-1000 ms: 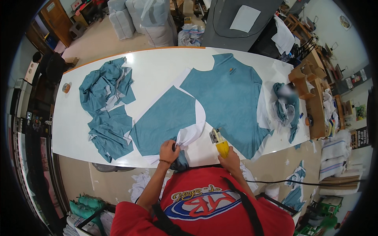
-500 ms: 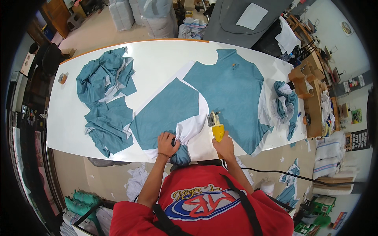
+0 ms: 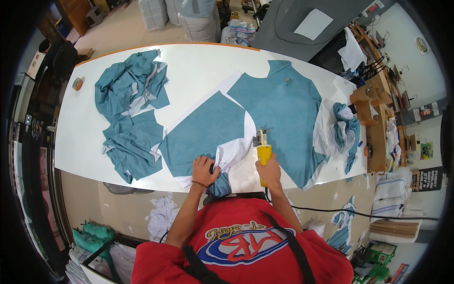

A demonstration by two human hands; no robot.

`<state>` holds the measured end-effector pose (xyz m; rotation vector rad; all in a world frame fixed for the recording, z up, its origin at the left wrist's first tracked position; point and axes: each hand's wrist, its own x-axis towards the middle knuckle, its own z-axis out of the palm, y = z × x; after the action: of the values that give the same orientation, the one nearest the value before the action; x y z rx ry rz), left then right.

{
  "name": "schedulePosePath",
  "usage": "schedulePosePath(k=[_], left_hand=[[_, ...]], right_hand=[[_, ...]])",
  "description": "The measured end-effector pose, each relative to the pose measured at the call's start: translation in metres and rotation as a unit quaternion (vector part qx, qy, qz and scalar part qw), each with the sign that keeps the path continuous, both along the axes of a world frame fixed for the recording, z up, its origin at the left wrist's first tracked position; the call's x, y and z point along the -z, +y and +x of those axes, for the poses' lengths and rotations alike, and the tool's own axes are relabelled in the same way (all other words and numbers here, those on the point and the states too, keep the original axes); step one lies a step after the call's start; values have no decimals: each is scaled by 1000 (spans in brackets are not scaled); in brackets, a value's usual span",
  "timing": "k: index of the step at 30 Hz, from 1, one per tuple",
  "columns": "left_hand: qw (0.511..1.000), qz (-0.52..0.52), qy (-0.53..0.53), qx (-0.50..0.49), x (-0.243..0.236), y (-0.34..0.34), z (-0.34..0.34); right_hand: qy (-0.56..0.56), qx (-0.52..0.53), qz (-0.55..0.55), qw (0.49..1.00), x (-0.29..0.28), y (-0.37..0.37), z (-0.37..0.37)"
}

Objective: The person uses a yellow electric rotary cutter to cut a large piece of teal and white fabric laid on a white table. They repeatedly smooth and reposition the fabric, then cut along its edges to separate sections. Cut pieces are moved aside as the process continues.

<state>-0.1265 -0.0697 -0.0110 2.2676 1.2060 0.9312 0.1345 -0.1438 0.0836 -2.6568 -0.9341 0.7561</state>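
Observation:
My right hand is wrapped round the yellow body of a corded electric fabric cutter. Its metal head points away from me, at the left edge of a large teal garment panel. My left hand is closed over the near end of a second teal panel, where the cloth is bunched up. Something small and dark shows between the thumb and fingers of that hand; its kind I cannot make out. White fabric lies folded just right of the left hand, and white margins edge both panels.
Two crumpled teal and white fabric piles lie on the white table at the left, near a tape roll. Another heap sits at the right, beside a cardboard box. The black cord trails off right.
The view has shifted slightly, so the table's contents appear a little farther right. Both hands keep their grip, and the cutter stays beside the large panel's left edge.

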Motion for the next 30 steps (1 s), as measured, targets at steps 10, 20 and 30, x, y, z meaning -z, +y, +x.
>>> schedulePosePath(k=[10,20,30], left_hand=[[1000,-1,2,-5,2,0,0],[1000,-12,-9,-5,-2,0,1],[1000,-29,3,-8,-7,1,3]], right_hand=[[-11,-18,-5,1000,0,7,13],[0,-66,-22,998,-8,24,45],[-9,-140,-5,990,-3,60,86]])
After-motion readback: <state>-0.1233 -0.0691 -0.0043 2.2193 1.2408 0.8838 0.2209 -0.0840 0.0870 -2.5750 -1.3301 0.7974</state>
